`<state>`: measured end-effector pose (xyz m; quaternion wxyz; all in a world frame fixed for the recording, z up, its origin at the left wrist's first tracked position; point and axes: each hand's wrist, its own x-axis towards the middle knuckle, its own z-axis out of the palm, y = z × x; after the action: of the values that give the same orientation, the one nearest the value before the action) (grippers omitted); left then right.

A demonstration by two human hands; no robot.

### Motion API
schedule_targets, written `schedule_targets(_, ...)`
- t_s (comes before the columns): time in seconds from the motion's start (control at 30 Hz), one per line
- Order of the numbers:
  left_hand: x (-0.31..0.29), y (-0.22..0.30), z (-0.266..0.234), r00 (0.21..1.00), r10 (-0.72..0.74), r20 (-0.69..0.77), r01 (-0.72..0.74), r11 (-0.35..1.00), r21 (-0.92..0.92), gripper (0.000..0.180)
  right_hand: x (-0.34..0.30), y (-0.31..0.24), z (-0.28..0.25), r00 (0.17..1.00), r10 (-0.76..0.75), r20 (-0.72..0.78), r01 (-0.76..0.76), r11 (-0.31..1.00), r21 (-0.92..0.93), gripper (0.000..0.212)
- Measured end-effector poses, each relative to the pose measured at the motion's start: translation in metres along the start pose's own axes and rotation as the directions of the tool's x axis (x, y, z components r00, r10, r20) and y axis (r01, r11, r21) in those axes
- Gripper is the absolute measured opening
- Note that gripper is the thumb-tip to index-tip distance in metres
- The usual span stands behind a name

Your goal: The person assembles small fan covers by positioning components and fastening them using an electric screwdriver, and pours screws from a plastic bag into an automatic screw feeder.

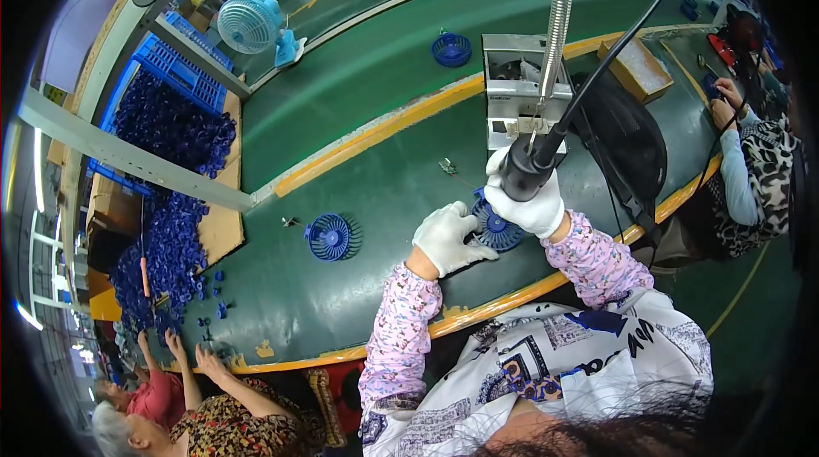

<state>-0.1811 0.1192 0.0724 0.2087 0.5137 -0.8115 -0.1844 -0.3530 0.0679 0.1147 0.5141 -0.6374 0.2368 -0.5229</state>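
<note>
My right hand [543,208], in a white glove, is wrapped round a black electric screwdriver [523,174]. The tool hangs upright from a coiled metal spring [559,26], with a black cable at its top. Its tip is hidden behind my hand. Beneath lies a round blue fan housing [499,234] with a slatted grille, flat on the green work surface [392,201]. Also gloved, my left hand [447,240] grips this housing at its left rim. A small circuit board [447,167] on a wire lies just beyond. Farther left sits a second blue fan housing [331,237].
A metal box [512,60] and a black bag [627,141] stand beyond my right hand, near a cardboard box [638,69]. Blue parts [166,235] are heaped at left, where co-workers' hands [179,350] reach. Another blue housing [452,49] lies on the far strip.
</note>
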Motion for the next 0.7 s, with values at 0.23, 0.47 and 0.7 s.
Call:
schedule_targets(0.23, 0.002, 0.002, 0.002, 1.0, -0.01, -0.009, 0.01, 1.0, -0.028, 0.041, 0.004, -0.008, -0.003, 0.997, -0.046, -0.055, 0.043, 0.998, -0.044, 0.027)
schedule_targets(0.47, 0.001, 0.009, 0.006, 0.998, -0.001, -0.056, 0.004, 0.998, 0.055, 0.033, 0.057, -0.04, -0.029, 0.905, -0.289, -0.312, 0.267, 0.957, -0.112, 0.025)
schedule_targets(0.7, 0.001, 0.01, 0.004, 0.999, -0.026, -0.037, 0.028, 0.997, 0.068, 0.032, 0.062, -0.022, -0.031, 0.896, -0.349, -0.274, 0.308, 0.934, -0.182, 0.022)
